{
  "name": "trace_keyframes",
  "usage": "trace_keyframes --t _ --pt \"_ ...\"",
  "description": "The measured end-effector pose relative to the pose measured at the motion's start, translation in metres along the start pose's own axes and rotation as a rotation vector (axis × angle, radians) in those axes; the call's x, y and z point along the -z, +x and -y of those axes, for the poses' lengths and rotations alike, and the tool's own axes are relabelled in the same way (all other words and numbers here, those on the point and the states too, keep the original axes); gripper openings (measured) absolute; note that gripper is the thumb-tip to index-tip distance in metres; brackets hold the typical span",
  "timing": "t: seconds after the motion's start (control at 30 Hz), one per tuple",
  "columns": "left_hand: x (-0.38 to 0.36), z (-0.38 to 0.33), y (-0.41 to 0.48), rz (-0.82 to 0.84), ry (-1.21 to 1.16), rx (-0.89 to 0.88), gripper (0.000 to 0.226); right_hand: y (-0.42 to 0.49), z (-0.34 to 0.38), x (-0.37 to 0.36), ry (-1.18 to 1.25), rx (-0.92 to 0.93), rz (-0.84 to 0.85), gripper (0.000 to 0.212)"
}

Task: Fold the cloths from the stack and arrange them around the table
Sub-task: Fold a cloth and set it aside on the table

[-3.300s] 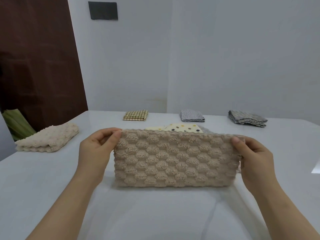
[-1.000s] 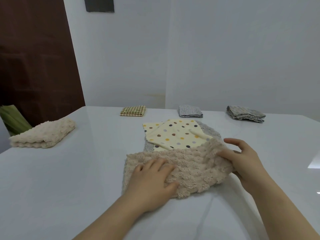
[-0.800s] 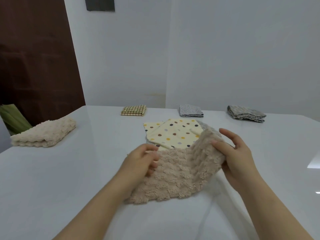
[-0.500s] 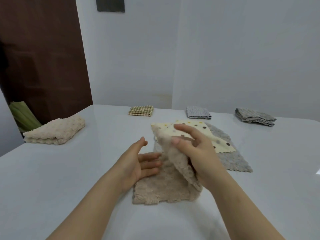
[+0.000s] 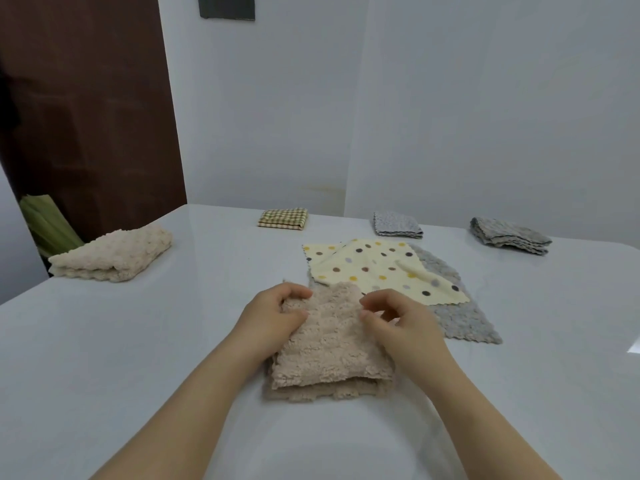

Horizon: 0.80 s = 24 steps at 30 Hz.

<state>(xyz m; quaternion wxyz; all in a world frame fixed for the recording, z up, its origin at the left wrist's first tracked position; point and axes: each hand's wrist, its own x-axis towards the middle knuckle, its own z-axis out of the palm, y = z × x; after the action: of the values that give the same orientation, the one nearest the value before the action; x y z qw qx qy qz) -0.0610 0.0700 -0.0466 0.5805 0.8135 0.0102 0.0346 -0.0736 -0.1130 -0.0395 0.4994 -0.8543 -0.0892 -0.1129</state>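
Observation:
A fluffy beige cloth (image 5: 329, 355) lies folded in layers on the white table (image 5: 121, 341) right in front of me. My left hand (image 5: 273, 317) grips its far left corner, fingers curled over the edge. My right hand (image 5: 401, 323) rests on its right side with curled fingers pinching at the top layer. Just behind lies the stack: a cream polka-dot cloth (image 5: 377, 268) spread flat on a grey fluffy cloth (image 5: 460, 317).
Folded cloths sit around the table: a beige fluffy one (image 5: 114, 252) at the left edge, a checked one (image 5: 283, 219), a light grey one (image 5: 398, 224) and a grey one (image 5: 509, 235) along the far edge. A brown door (image 5: 86, 109) stands behind at the left.
My right hand carried the cloth's right half over to the left and laid it down, so the cloth is now folded smaller. My left hand moved from under the flap to its far left corner.

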Motion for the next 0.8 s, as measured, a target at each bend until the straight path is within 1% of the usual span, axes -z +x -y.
trace_keyframes --t 0.07,0.13,0.2,0.23,0.27,0.33,0.37,0.4,0.43,0.47,0.5,0.57,0.63,0.8 --pt "0.0 0.002 0.002 0.004 0.074 -0.015 0.024 -0.001 0.0 -0.001 -0.158 0.056 0.063 0.016" --pt "0.0 0.002 0.002 -0.019 0.239 -0.054 0.027 -0.001 -0.003 -0.003 -0.26 0.088 0.115 0.014" --pt "0.001 0.003 0.002 -0.075 0.405 -0.118 0.037 0.0 -0.005 -0.005 -0.3 0.116 0.096 0.011" --pt "0.0 0.003 0.002 -0.114 0.443 -0.142 0.041 0.0 -0.006 -0.006 -0.309 0.146 0.055 0.013" --pt "0.0 0.001 0.001 -0.15 0.463 -0.157 0.042 0.0 -0.006 -0.008 -0.319 0.182 0.019 0.019" --pt "0.0 -0.004 -0.003 -0.19 0.48 -0.209 0.039 -0.001 -0.004 -0.01 -0.349 0.247 0.023 0.049" --pt "-0.001 -0.007 -0.005 -0.165 0.483 -0.241 0.038 -0.001 -0.004 -0.012 -0.386 0.249 0.069 0.063" --pt "-0.003 -0.007 -0.006 -0.107 0.499 -0.265 0.037 -0.001 -0.005 -0.014 -0.442 0.232 0.128 0.073" --pt "-0.006 -0.006 -0.007 -0.033 0.55 -0.275 0.038 -0.001 -0.007 -0.016 -0.502 0.211 0.184 0.079" --pt "-0.01 -0.002 -0.008 0.044 0.645 -0.27 0.041 -0.002 -0.009 -0.018 -0.551 0.181 0.236 0.081" --pt "-0.014 0.003 -0.007 0.108 0.759 -0.257 0.044 -0.002 -0.011 -0.02 -0.577 0.148 0.278 0.076" --pt "-0.019 0.013 -0.005 0.173 0.905 -0.217 0.049 0.0 -0.014 -0.022 -0.581 0.074 0.328 0.056" --pt "-0.021 0.018 -0.003 0.171 0.903 -0.202 0.048 -0.001 -0.016 -0.023 -0.573 0.044 0.326 0.05" --pt "-0.024 0.024 -0.002 0.102 0.851 -0.256 0.042 -0.003 -0.017 -0.027 -0.582 0.04 0.298 0.046"
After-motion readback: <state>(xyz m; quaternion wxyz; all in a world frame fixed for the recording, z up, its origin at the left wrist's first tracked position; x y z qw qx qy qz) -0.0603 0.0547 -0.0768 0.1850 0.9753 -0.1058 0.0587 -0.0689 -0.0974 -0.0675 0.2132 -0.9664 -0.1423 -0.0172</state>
